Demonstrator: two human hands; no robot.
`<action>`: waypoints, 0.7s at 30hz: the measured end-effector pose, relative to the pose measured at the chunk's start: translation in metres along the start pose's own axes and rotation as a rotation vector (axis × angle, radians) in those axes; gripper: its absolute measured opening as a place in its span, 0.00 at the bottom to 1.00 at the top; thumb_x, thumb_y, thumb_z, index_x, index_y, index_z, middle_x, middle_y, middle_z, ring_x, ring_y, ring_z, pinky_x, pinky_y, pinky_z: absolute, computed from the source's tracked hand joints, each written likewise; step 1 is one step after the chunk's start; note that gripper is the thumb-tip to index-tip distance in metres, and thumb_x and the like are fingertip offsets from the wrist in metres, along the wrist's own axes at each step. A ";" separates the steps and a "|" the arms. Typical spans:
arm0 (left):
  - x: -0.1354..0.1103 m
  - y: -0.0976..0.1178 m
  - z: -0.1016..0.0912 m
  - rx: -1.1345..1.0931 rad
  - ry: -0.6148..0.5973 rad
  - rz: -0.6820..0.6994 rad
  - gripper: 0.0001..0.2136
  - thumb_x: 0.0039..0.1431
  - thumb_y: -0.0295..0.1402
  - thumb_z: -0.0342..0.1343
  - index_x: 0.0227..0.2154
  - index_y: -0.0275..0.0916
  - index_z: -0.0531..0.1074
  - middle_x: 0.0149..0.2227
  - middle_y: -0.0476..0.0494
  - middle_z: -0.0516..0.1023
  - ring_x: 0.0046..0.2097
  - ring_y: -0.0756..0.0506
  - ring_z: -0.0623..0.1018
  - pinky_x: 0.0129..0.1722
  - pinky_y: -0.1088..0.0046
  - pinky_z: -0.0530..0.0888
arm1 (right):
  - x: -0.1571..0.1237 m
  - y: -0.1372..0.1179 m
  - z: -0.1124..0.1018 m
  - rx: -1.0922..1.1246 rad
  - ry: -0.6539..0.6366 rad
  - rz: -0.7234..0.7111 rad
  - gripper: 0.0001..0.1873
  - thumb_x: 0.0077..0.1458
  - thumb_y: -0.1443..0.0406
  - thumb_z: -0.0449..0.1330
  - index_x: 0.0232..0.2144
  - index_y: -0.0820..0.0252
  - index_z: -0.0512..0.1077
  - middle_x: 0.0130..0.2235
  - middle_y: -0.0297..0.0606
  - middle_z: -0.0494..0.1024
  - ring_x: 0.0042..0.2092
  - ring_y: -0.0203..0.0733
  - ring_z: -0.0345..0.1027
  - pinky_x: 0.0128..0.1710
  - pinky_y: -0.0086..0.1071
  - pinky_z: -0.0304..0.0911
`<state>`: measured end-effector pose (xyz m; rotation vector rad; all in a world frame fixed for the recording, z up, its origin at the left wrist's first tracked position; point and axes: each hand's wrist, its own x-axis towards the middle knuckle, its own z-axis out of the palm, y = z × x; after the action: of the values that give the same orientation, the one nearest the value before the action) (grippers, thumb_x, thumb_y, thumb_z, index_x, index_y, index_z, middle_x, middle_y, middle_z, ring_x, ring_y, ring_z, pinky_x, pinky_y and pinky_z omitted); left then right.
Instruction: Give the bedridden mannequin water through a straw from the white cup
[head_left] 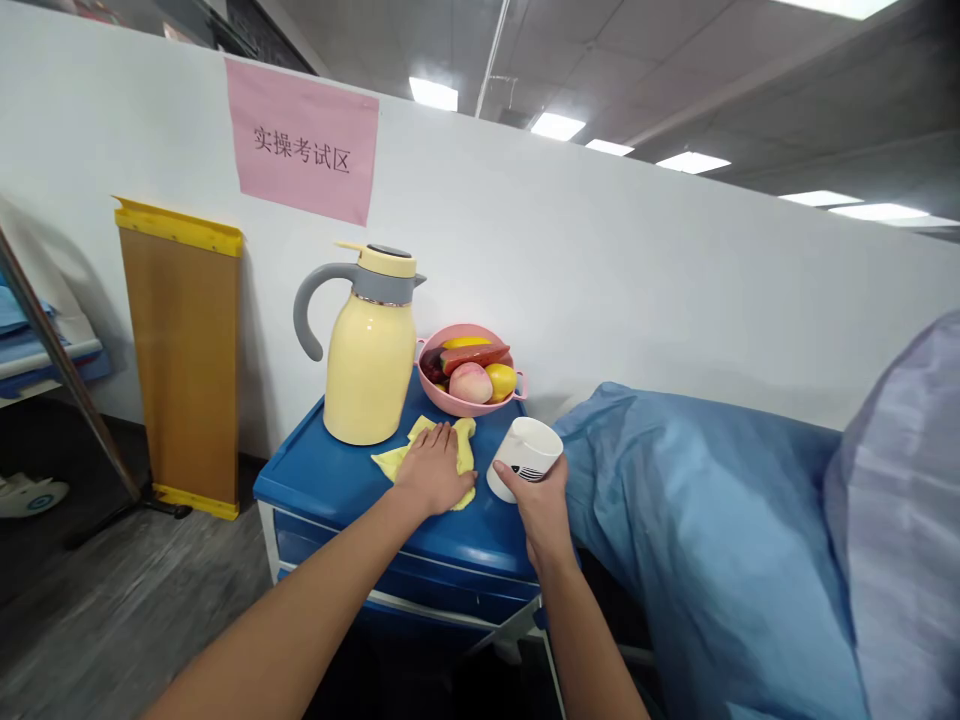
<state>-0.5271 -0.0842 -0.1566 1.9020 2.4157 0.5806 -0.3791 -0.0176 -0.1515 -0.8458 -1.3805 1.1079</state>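
Wiping appears to be partway through. A yellow cloth (pixel 464 445) is pressed against the blue surface (pixel 487 535) beneath the flattened left hand (pixel 433 470); a white cup (pixel 520 458) is grasped, tilted, by the right hand (pixel 541 500) near the cloth. The cup is not yet released, nor the cloth put aside.

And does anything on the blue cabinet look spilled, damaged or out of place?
Nothing stands out. The yellow cloth is crumpled under the left hand, and the white cup tilts slightly in the right hand's grip.
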 end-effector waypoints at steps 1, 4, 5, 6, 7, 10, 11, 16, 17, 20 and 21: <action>0.000 -0.001 0.001 -0.001 0.000 0.004 0.38 0.61 0.52 0.42 0.65 0.26 0.52 0.68 0.30 0.52 0.69 0.36 0.52 0.67 0.56 0.48 | 0.001 0.000 0.000 -0.005 0.003 -0.004 0.53 0.34 0.58 0.75 0.61 0.58 0.56 0.56 0.47 0.71 0.51 0.50 0.69 0.53 0.48 0.65; 0.000 -0.002 0.002 0.001 0.012 0.012 0.38 0.62 0.52 0.42 0.65 0.25 0.52 0.68 0.29 0.52 0.69 0.37 0.51 0.67 0.56 0.47 | 0.003 0.001 0.001 -0.020 -0.024 -0.032 0.48 0.35 0.58 0.75 0.57 0.60 0.61 0.50 0.44 0.74 0.48 0.49 0.71 0.51 0.47 0.66; 0.000 -0.003 0.003 0.002 0.024 0.014 0.38 0.62 0.52 0.41 0.65 0.25 0.52 0.68 0.29 0.52 0.69 0.38 0.51 0.67 0.56 0.46 | 0.004 0.001 0.001 -0.024 -0.045 -0.043 0.45 0.36 0.58 0.74 0.55 0.60 0.62 0.49 0.44 0.75 0.47 0.49 0.71 0.50 0.47 0.66; 0.000 -0.003 0.002 0.002 0.039 0.015 0.38 0.62 0.53 0.40 0.65 0.26 0.52 0.68 0.29 0.53 0.69 0.38 0.51 0.68 0.55 0.45 | 0.004 0.002 0.001 -0.026 -0.063 -0.049 0.43 0.37 0.57 0.74 0.54 0.60 0.63 0.48 0.43 0.76 0.46 0.49 0.71 0.50 0.47 0.66; -0.001 -0.003 0.001 0.002 0.058 0.017 0.38 0.63 0.54 0.38 0.65 0.27 0.53 0.68 0.30 0.53 0.69 0.38 0.50 0.68 0.55 0.45 | 0.005 0.002 0.001 -0.024 -0.079 -0.053 0.41 0.38 0.57 0.73 0.54 0.61 0.64 0.47 0.43 0.76 0.46 0.48 0.71 0.50 0.46 0.66; -0.005 -0.001 -0.004 0.006 0.137 0.037 0.37 0.65 0.54 0.34 0.64 0.27 0.54 0.68 0.31 0.54 0.70 0.40 0.49 0.68 0.55 0.44 | 0.004 0.002 0.001 -0.018 -0.098 -0.058 0.40 0.39 0.57 0.72 0.53 0.61 0.64 0.47 0.42 0.77 0.45 0.47 0.72 0.49 0.44 0.66; -0.008 -0.001 -0.007 0.008 0.171 0.052 0.36 0.65 0.53 0.33 0.64 0.28 0.55 0.68 0.32 0.54 0.70 0.40 0.49 0.68 0.56 0.45 | 0.003 0.002 0.001 -0.017 -0.097 -0.057 0.40 0.39 0.57 0.72 0.53 0.61 0.64 0.47 0.42 0.77 0.46 0.47 0.72 0.49 0.44 0.66; -0.036 -0.011 -0.040 0.021 0.446 0.214 0.28 0.69 0.45 0.35 0.65 0.34 0.53 0.67 0.38 0.58 0.70 0.44 0.51 0.68 0.58 0.51 | 0.004 0.002 -0.001 -0.029 -0.084 -0.019 0.39 0.36 0.57 0.73 0.50 0.60 0.66 0.44 0.40 0.78 0.43 0.49 0.73 0.45 0.43 0.68; -0.042 -0.016 -0.052 0.024 0.521 0.247 0.27 0.69 0.44 0.38 0.66 0.35 0.51 0.67 0.38 0.57 0.70 0.43 0.50 0.68 0.57 0.52 | 0.004 0.001 -0.001 -0.032 -0.085 -0.014 0.38 0.36 0.57 0.73 0.50 0.59 0.66 0.43 0.40 0.78 0.43 0.49 0.73 0.44 0.42 0.68; -0.056 -0.037 -0.097 0.003 0.782 0.247 0.29 0.67 0.38 0.44 0.68 0.38 0.44 0.68 0.37 0.54 0.70 0.40 0.48 0.67 0.53 0.53 | 0.004 0.001 -0.003 -0.027 -0.103 -0.013 0.37 0.37 0.57 0.73 0.50 0.57 0.65 0.43 0.38 0.78 0.43 0.49 0.72 0.43 0.40 0.68; -0.058 -0.045 -0.114 -0.023 0.869 0.212 0.30 0.66 0.36 0.46 0.68 0.39 0.43 0.69 0.36 0.52 0.70 0.39 0.47 0.67 0.52 0.53 | 0.004 0.001 -0.004 -0.023 -0.111 -0.013 0.37 0.38 0.57 0.73 0.50 0.57 0.65 0.43 0.38 0.77 0.43 0.49 0.72 0.43 0.40 0.68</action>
<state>-0.5808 -0.1791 -0.0763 2.2217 2.5653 1.7469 -0.3763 -0.0127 -0.1515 -0.8002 -1.4910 1.1455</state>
